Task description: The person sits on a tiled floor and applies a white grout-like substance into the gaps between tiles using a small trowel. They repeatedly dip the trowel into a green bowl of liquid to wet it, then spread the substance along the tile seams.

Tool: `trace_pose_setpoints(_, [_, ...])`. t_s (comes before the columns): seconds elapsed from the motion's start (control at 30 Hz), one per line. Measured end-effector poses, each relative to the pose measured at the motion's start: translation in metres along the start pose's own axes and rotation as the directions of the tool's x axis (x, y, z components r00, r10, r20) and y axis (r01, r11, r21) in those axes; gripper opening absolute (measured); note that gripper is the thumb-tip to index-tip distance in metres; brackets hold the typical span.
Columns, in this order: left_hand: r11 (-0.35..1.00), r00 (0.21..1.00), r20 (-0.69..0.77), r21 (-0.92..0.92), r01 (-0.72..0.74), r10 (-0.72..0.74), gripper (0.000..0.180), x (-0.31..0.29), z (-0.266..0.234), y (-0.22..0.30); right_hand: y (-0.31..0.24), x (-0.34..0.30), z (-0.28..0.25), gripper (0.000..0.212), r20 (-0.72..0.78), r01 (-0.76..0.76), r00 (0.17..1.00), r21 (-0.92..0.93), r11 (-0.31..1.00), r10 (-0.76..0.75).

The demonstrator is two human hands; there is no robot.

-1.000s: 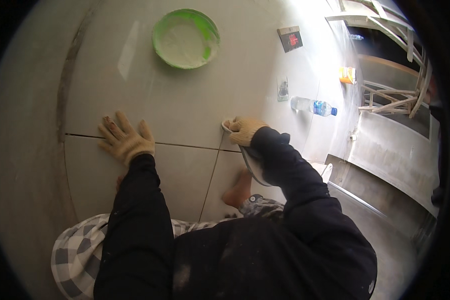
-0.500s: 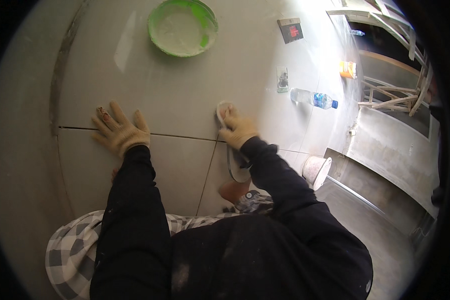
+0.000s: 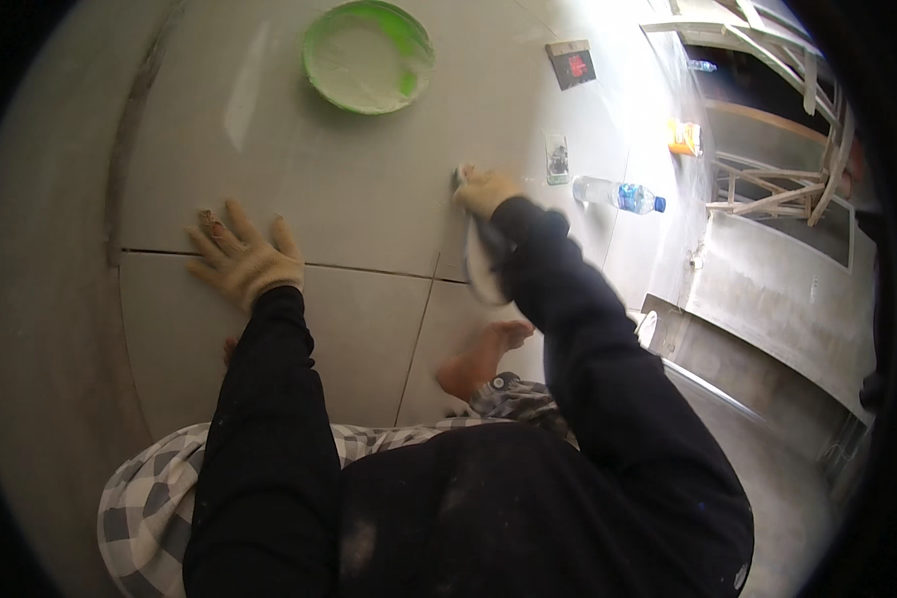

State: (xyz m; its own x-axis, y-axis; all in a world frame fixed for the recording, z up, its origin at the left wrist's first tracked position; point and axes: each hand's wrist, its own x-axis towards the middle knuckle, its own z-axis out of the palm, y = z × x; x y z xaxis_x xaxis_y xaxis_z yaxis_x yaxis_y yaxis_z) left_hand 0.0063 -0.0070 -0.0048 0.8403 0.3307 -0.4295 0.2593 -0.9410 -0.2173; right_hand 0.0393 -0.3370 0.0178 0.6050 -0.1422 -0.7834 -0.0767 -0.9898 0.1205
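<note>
My left hand (image 3: 249, 261), in a cream knitted glove, lies flat on the pale floor tiles (image 3: 184, 344) with its fingers spread. It rests across the dark joint (image 3: 364, 269) between two tiles. My right hand (image 3: 490, 192), gloved alike, is closed around one end of a long, pale-edged, sandal-shaped thing (image 3: 481, 264). That thing trails back under my wrist and sleeve, which hide part of it. Above the joint, the right hand works low over the tile. Beyond both hands sits a round green basin (image 3: 312, 82) with pale paste inside.
To the right lie a clear water bottle (image 3: 623, 194), a small clear packet (image 3: 557, 159) and a dark flat packet (image 3: 570, 64). Farther right are an orange container (image 3: 684, 138) and wooden framing (image 3: 777, 189). My bare foot (image 3: 478, 364) is below the right hand.
My right hand has moved away from me and slightly right, taking the sandal-shaped thing along. It has crossed from the joint onto the farther tile. My left hand stays put.
</note>
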Motion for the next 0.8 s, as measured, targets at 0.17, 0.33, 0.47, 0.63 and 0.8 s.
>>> trace_pose_setpoints(0.17, [1.0, 0.999, 0.042, -0.021, -0.013, 0.014, 0.07, -0.002, -0.001, -0.001, -0.058, -0.097, 0.059, 0.064, 0.089, -0.036, 0.996, 0.209, 0.977, 0.018])
trace_pose_setpoints(0.33, [1.0, 0.999, 0.036, -0.025, 0.004, -0.003, 0.07, 0.0, 0.001, -0.003, -0.053, -0.137, 0.059, 0.063, 0.199, 0.088, 0.976, 0.039, 0.995, -0.094])
trace_pose_setpoints(0.47, [0.999, 1.0, 0.021, -0.039, -0.022, 0.023, 0.069, 0.001, 0.008, 0.007, -0.055, -0.134, 0.082, 0.063, -0.096, 0.073, 0.992, -0.111, 0.991, -0.084])
trace_pose_setpoints(0.63, [1.0, 1.0, 0.015, -0.014, -0.008, 0.008, 0.068, -0.001, 0.007, 0.005, -0.052, -0.142, 0.07, 0.055, 0.128, 0.053, 0.991, -0.106, 0.993, -0.04])
trace_pose_setpoints(0.8, [0.999, 1.0, -0.022, -0.034, -0.009, 0.008, 0.068, -0.002, 0.007, 0.003, -0.022, -0.1, 0.012, 0.045, 0.123, -0.134, 0.989, 0.557, 0.82, 0.078])
